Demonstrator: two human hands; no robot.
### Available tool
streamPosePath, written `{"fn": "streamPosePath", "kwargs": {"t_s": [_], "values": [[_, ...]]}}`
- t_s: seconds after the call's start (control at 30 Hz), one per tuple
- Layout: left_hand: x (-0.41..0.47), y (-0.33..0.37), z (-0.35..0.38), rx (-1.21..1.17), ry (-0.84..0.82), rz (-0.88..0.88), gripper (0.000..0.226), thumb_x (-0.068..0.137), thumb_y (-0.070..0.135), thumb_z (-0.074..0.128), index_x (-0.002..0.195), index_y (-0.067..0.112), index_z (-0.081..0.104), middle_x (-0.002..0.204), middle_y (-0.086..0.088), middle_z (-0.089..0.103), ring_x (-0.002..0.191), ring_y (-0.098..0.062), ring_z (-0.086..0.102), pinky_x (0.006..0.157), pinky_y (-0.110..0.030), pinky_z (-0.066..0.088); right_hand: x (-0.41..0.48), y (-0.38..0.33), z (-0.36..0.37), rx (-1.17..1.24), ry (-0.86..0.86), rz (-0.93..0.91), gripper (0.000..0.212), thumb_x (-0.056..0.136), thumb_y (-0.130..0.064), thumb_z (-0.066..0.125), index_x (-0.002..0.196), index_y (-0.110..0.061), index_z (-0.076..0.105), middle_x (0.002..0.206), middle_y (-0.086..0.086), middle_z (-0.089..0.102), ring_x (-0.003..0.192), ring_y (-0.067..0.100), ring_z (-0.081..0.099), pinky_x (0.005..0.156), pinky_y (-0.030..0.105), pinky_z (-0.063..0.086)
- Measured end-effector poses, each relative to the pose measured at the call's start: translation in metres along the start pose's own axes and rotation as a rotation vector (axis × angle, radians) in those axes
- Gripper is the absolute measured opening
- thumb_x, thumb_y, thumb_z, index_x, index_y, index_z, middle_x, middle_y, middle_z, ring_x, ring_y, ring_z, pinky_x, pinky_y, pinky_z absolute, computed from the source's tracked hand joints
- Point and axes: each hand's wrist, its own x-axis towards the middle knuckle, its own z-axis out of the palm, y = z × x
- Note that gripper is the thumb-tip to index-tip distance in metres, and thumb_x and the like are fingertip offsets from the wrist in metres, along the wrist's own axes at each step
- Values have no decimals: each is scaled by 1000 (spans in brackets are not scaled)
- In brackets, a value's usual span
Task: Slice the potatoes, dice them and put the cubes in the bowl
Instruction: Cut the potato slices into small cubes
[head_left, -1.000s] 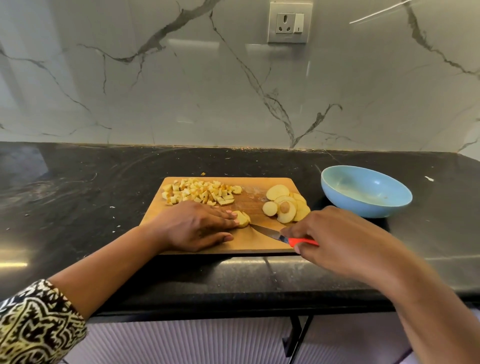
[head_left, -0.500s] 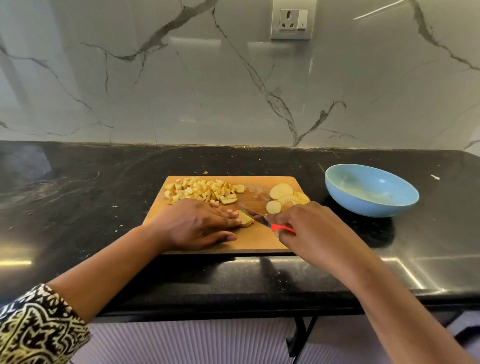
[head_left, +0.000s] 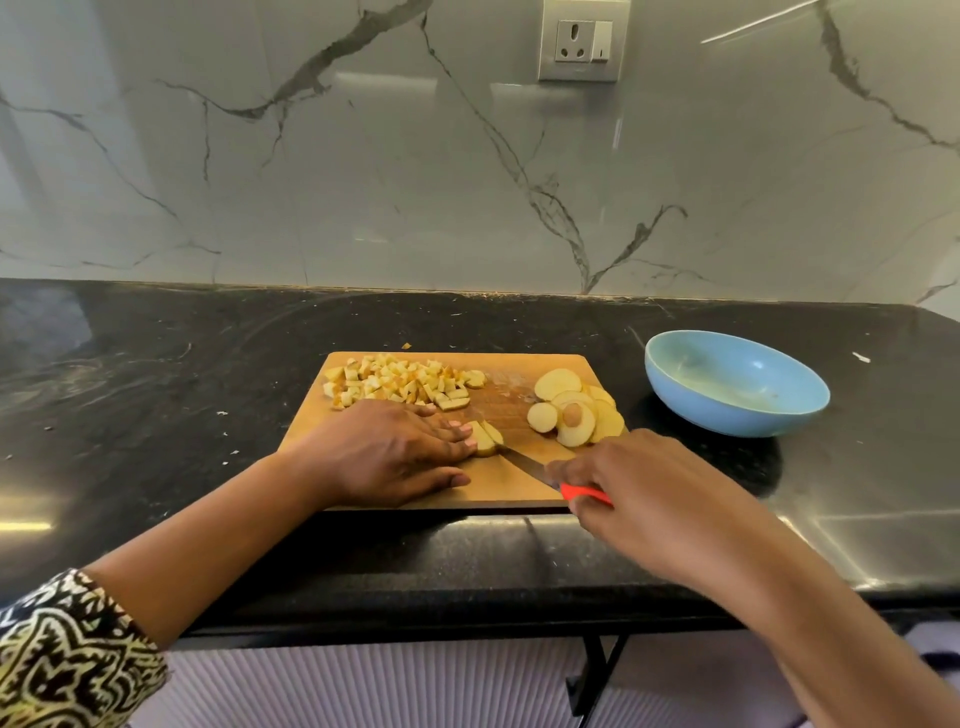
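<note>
My left hand (head_left: 395, 452) lies flat, pressing the potato piece (head_left: 487, 440) onto the board (head_left: 519, 493); my right hand (head_left: 654, 483) grips the knife (head_left: 525, 462) (red handle), blade tip at that piece.

Pale yellow potato cubes (head_left: 397, 384) lie heaped at the far left corner of the wooden cutting board (head_left: 519, 491). Round potato slices (head_left: 574, 410) (thin tan skin at their rims) overlap in a loose pile at the board's far right edge. Near the board's middle lies a slice cut into strips (head_left: 488, 439), its pieces side by side, with the knife (head_left: 524, 462) blade tip touching its near side. The light blue bowl (head_left: 737, 410) stands upright on the black tabletop (head_left: 208, 364), just right of the board.
</note>
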Motion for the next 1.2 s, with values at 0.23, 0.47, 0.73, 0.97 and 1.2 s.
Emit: {"fn": "streamPosePath", "kwargs": {"t_s": [0.23,0.47,0.73,0.97,1.2], "values": [[-2,4,-1,-15,76,4,49,100,51,31,123,21,62,122,5,64,115,-6,58,95,-34,52,-14,6,-15,110,59,27,34,95,-31,51,125,-45,58,85,-14,61,68,2,54,52,15,39],[-5,1,-4,40,97,4,47,98,54,35,121,25,63,117,8,66,110,-6,62,82,-34,58,17,-8,12,147,183,32,38,96,-27,50,132,-39,54,112,-12,66,56,3,49,45,15,32],[-2,0,-3,101,50,22,51,99,55,28,122,24,63,119,8,65,112,-5,59,92,-29,51,37,-22,22,10,138,-34,32,97,-19,47,126,-25,61,107,-2,65,89,14,57,62,21,36],[-2,0,-2,104,14,-12,50,98,55,28,123,27,61,120,11,63,113,-1,57,93,-29,51,-8,-22,37,47,177,-15,47,101,-27,37,148,-31,31,106,-7,62,93,13,57,74,27,46],[-2,6,-3,-15,63,-147,60,92,67,24,117,32,66,114,18,66,106,1,62,78,-27,57,-21,-12,19,76,163,11,39,99,-29,43,136,-38,49,95,-9,63,82,10,55,63,22,42]]}}
